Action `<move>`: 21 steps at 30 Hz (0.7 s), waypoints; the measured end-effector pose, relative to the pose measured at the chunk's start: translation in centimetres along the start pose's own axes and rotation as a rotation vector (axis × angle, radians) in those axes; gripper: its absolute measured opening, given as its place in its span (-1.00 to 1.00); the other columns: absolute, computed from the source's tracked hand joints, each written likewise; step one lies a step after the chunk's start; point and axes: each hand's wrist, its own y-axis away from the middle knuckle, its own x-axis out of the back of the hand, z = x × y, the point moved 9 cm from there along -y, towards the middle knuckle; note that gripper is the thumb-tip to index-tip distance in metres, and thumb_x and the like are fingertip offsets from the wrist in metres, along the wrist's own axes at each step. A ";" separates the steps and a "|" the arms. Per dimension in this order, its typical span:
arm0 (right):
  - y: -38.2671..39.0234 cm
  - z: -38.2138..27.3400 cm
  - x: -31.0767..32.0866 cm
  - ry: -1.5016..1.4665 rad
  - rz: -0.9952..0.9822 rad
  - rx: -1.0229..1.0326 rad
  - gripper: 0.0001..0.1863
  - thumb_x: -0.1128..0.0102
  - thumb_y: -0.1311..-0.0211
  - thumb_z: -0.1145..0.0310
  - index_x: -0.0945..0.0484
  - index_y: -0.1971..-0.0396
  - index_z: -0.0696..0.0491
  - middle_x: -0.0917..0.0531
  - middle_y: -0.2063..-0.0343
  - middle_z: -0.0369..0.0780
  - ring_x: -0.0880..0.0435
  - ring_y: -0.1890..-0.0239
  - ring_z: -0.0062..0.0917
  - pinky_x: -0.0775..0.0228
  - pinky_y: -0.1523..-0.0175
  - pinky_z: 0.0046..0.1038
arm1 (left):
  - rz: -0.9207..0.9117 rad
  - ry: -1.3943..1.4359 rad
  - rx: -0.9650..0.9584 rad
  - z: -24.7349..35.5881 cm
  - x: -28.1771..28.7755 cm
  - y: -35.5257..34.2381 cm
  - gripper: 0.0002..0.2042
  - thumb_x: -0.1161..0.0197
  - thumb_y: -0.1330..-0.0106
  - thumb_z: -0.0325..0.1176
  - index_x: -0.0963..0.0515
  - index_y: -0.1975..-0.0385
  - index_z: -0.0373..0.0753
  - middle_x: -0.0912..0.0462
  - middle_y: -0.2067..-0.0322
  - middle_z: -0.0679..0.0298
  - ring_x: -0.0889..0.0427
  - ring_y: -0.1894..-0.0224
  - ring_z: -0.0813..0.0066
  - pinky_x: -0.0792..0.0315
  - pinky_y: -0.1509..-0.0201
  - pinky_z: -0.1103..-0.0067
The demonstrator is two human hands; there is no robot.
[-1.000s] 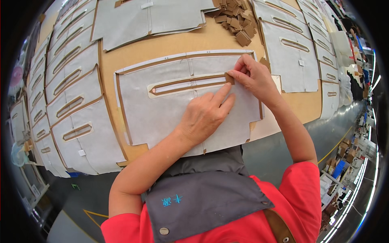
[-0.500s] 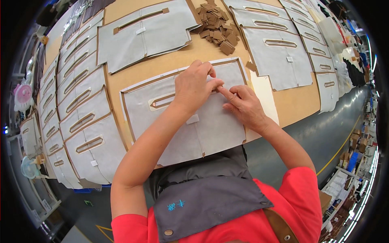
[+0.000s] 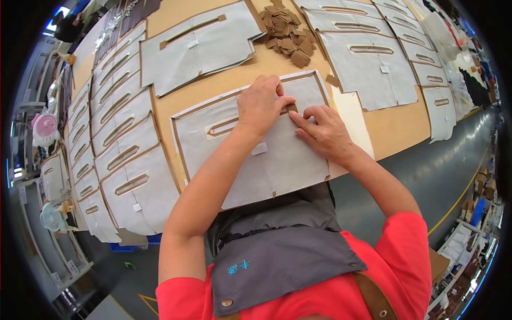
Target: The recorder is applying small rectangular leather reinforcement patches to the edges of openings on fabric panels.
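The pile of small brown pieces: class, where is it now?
In the head view, the pile of small brown pieces lies at the top, just right of centre, between the far grey panel and the grey panels on the right.

Far left: pink-and-white fan (image 3: 45, 128), pale blue fan (image 3: 52, 217) below it. Lower left: blue bin (image 3: 121, 247), partly hidden. Right: grey floor (image 3: 386, 181), yellow line (image 3: 460, 196), shelving (image 3: 473, 228), cardboard box (image 3: 438, 265) near it.

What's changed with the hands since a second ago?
Left hand moved away from the body, from below the slot to over it; right hand came nearer the body, below the slot's right end. Whether either grips the brown piece is unclear. Brown pile and right-side grey panels stayed put.
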 end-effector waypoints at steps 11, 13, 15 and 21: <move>-0.9 -4.2 2.8 -0.708 0.172 -0.344 -0.77 -0.32 -0.25 0.49 -0.63 0.09 0.08 -0.58 0.17 -0.24 -0.57 0.40 -0.58 -0.47 0.25 -0.56 | -0.124 1.951 0.772 -3.6 -0.5 11.1 -0.63 0.02 -0.57 -0.18 -0.41 -0.15 -0.32 -0.54 -0.11 0.08 -0.56 -0.17 0.20 -0.55 -0.23 0.32; -1.7 -6.3 2.2 -0.730 0.140 -0.320 -0.78 -0.33 -0.23 0.50 -0.61 0.13 0.09 -0.59 0.16 -0.24 -0.61 0.35 -0.57 -0.49 0.23 -0.54 | -0.155 2.058 0.700 -2.7 -0.5 12.1 -0.62 0.05 -0.58 -0.20 -0.37 -0.21 -0.32 -0.54 -0.12 0.07 -0.56 -0.16 0.20 -0.54 -0.23 0.33; -1.8 -7.8 0.0 -0.825 0.081 -0.266 -0.75 -0.35 -0.19 0.52 -0.61 0.11 0.10 -0.58 0.20 -0.24 -0.60 0.29 -0.58 -0.46 0.15 -0.55 | -0.152 2.067 0.684 -2.1 -0.2 13.2 -0.62 0.09 -0.60 -0.22 -0.34 -0.27 -0.28 -0.53 -0.16 0.09 -0.57 -0.13 0.27 -0.57 -0.14 0.40; -1.9 -9.9 -0.6 -0.605 0.096 -0.108 -0.74 -0.37 -0.15 0.52 -0.63 0.13 0.11 -0.64 0.21 -0.22 -0.68 0.23 -0.45 -0.54 0.16 -0.46 | -0.156 1.981 0.648 -2.6 -0.5 15.1 -0.64 0.08 -0.59 -0.24 -0.34 -0.29 -0.21 -0.51 -0.22 0.16 -0.58 -0.09 0.44 -0.52 -0.06 0.50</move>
